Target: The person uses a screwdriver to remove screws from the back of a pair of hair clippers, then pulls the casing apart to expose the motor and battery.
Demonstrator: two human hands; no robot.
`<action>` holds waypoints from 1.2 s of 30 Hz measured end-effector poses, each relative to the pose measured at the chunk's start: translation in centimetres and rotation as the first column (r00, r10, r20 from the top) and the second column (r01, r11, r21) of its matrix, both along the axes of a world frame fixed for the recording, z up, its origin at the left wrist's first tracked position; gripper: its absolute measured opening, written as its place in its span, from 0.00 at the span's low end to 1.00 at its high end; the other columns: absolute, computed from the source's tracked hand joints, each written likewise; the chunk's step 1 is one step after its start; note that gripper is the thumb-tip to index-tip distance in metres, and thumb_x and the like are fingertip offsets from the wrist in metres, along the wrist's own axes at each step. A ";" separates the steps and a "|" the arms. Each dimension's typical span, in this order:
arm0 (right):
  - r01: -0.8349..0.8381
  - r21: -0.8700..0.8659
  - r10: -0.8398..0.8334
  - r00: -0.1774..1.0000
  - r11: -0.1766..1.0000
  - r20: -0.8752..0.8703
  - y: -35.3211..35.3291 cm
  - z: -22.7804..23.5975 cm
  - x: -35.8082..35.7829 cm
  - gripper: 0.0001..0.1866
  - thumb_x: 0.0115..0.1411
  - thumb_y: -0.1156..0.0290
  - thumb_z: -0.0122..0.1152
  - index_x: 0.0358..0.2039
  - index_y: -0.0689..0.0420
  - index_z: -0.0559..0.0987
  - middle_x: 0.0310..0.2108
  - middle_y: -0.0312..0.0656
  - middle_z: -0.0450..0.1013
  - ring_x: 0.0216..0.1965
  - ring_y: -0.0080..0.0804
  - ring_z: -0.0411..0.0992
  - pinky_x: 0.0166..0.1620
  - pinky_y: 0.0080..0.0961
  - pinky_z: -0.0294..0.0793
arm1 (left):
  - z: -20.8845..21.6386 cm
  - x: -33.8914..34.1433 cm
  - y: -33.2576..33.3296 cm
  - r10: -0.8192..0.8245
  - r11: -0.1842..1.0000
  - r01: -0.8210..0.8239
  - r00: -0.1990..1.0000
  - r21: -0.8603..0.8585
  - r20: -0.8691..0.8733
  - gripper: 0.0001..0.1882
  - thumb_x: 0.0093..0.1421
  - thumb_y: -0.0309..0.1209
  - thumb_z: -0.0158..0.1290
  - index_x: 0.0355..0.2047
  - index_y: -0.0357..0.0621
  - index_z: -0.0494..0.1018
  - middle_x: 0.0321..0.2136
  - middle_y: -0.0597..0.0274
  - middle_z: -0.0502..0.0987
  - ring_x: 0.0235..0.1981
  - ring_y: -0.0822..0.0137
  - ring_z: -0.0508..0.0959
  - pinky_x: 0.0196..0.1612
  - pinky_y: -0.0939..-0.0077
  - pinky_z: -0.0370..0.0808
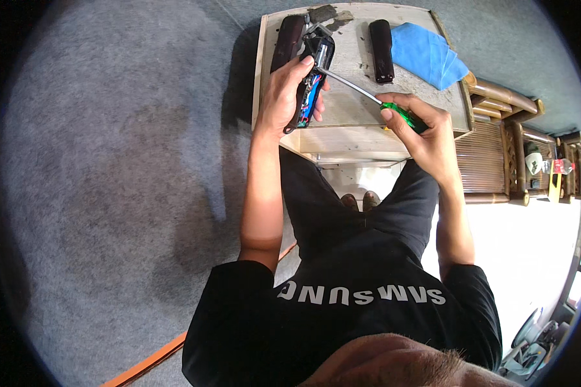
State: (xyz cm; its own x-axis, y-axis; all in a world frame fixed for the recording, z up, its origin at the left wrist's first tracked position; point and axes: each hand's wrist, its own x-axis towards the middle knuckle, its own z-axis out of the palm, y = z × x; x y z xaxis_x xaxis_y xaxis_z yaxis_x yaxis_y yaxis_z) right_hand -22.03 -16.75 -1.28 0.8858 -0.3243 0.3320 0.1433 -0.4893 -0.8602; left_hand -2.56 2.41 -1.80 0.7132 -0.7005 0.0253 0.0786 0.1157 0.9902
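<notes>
My left hand (284, 97) is wrapped round an opened hair clipper (311, 97), a long dark body with blue parts and thin wires showing inside. Its metal head end (317, 31) points away from me. The thumb presses on the body's upper part. In my right hand (419, 126) is a screwdriver (352, 85) with a clear green handle, gripped between thumb and fingers. Its shaft slants left and its tip meets the clipper beside my left thumb; the exact contact is too small to make out.
Under my hands stands a pale wooden table (348, 64). On it lie a dark maroon cover (381, 51), another dark piece (288, 40) behind the clipper and blue cloths (427, 55). Bamboo furniture (487, 151) is at the right. A grey wall (110, 161) fills the left.
</notes>
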 end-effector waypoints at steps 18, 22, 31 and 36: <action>-0.140 0.514 0.295 0.926 0.846 -0.234 -1.9 3.0 -0.7 0.17 0.74 0.65 0.62 0.59 0.57 0.78 0.22 0.27 0.68 0.19 0.11 0.63 0.22 0.14 0.59 | 0.6 -0.7 -0.2 -0.025 0.991 0.008 0.990 0.130 0.136 0.21 0.74 0.46 0.52 0.47 0.36 0.77 0.28 0.58 0.80 0.19 0.71 0.80 0.20 0.75 0.79; -0.140 0.717 0.451 0.853 0.683 -0.264 -2.9 3.6 -0.7 0.18 0.75 0.64 0.59 0.62 0.55 0.75 0.24 0.28 0.68 0.13 0.07 0.53 0.16 0.09 0.45 | 1.5 -1.1 -0.3 -0.067 0.981 0.031 0.980 0.192 0.187 0.20 0.75 0.46 0.49 0.42 0.39 0.77 0.27 0.61 0.80 0.19 0.74 0.78 0.21 0.78 0.76; 0.054 -0.856 0.002 0.998 0.514 0.064 -0.9 3.0 -1.0 0.18 0.70 0.67 0.63 0.59 0.46 0.78 0.25 0.40 0.75 0.20 0.37 0.79 0.24 0.33 0.79 | 1.3 -0.6 -0.4 -0.065 0.979 0.031 0.984 0.201 0.165 0.21 0.74 0.46 0.53 0.42 0.37 0.77 0.26 0.60 0.80 0.17 0.74 0.78 0.19 0.78 0.76; 0.077 -0.745 -0.112 0.994 0.663 0.003 -1.1 4.6 -0.5 0.16 0.70 0.65 0.62 0.57 0.50 0.75 0.22 0.39 0.77 0.21 0.39 0.79 0.26 0.37 0.76 | 1.4 -1.1 -0.6 -0.048 0.983 0.017 0.986 0.184 0.162 0.22 0.74 0.47 0.52 0.42 0.37 0.77 0.26 0.60 0.80 0.18 0.74 0.78 0.19 0.78 0.76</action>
State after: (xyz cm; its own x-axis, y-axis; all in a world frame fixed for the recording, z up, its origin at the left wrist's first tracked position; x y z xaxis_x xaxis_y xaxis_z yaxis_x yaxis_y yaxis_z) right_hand -22.57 -17.88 3.28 0.8821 -0.0679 0.4661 0.0350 -0.9774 -0.2087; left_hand -3.68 1.85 -0.35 0.6865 -0.7270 0.0112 -0.0869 -0.0668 0.9940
